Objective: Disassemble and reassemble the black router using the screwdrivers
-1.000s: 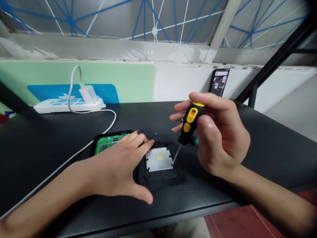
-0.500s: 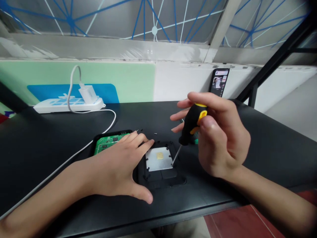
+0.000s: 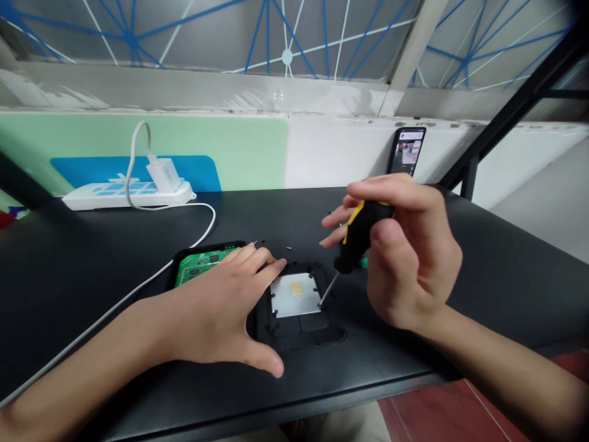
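My right hand (image 3: 409,252) grips a black and yellow screwdriver (image 3: 356,236), its thumb and index finger on the handle. The screwdriver's tip meets the lower right corner of a silver metal plate (image 3: 294,301), which has a yellowish square on it. That plate lies inside a black plastic cover (image 3: 289,341) on the table. Stretched out flat, my left hand (image 3: 221,301) rests over the cover's left edge and the neighbouring black housing, thumb spread. Within that housing a green circuit board (image 3: 202,263) shows, partly hidden by my left hand.
Several small screws (image 3: 289,248) lie behind the cover. A white power strip (image 3: 129,191) with a charger (image 3: 164,175) stands at the back left, its white cable (image 3: 138,292) running across the black table (image 3: 257,218). A phone (image 3: 407,151) leans against the wall. Something green (image 3: 364,262) shows behind my right hand.
The screwdriver handle has turned in my right hand, its yellow stripe now facing left, and the fingers have shifted slightly. My left hand and the cover stay in place.
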A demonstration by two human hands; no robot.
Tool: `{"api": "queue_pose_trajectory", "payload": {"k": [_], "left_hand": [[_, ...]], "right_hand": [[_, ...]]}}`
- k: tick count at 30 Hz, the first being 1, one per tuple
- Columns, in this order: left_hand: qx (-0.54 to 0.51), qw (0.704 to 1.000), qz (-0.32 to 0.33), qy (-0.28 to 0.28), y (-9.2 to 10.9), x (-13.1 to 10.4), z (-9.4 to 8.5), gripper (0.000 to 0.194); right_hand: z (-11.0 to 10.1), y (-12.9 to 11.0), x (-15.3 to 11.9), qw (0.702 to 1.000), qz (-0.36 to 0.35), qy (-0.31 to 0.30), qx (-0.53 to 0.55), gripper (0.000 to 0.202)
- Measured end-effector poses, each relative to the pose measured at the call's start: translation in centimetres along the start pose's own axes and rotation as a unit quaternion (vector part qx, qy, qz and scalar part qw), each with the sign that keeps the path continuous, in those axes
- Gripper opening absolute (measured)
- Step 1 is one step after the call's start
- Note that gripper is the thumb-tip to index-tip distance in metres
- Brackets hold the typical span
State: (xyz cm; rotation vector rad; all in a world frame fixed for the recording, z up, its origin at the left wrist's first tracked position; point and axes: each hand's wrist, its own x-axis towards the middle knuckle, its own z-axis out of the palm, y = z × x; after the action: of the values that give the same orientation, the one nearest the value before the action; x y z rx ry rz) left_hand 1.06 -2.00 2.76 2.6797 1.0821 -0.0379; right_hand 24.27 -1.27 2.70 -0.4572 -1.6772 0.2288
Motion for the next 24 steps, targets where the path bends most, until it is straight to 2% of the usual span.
{"api": "queue_pose_trajectory", "payload": {"k": [3,11,14,17,20,24], "left_hand": [[-0.001,1.000,0.003,0.010,0.00,-0.02,0.05,0.119],[0.016,1.000,-0.001,0.004,0.20,0.10,-0.11,0.121],[0.021,1.000,0.002,0.003,0.17,0.03,-0.14,0.120],[0.017,1.000,0.004,0.003,0.16,-0.06,-0.15,0.119],[0.019,1.000,0.005,0.001,0.21,-0.05,-0.18,0.118],[0.019,1.000,0.004,0.007,0.21,0.03,-0.13,0.115]], "right_hand": [[0.12,-0.05,-0.22,1.000,0.014,-0.006,0.019,0.037],[0.06,0.04,-0.17,0.998,0.006,0.018,-0.058,0.043],[0.12,0.02,-0.10,0.999,-0.009,0.017,-0.050,0.037],[0.17,-0.02,-0.10,1.000,0.016,0.001,-0.010,0.028],[0.17,-0.06,-0.15,0.999,0.028,-0.011,0.031,0.033],[0.09,-0.18,-0.22,1.000,0.021,-0.005,-0.009,0.036]]}}
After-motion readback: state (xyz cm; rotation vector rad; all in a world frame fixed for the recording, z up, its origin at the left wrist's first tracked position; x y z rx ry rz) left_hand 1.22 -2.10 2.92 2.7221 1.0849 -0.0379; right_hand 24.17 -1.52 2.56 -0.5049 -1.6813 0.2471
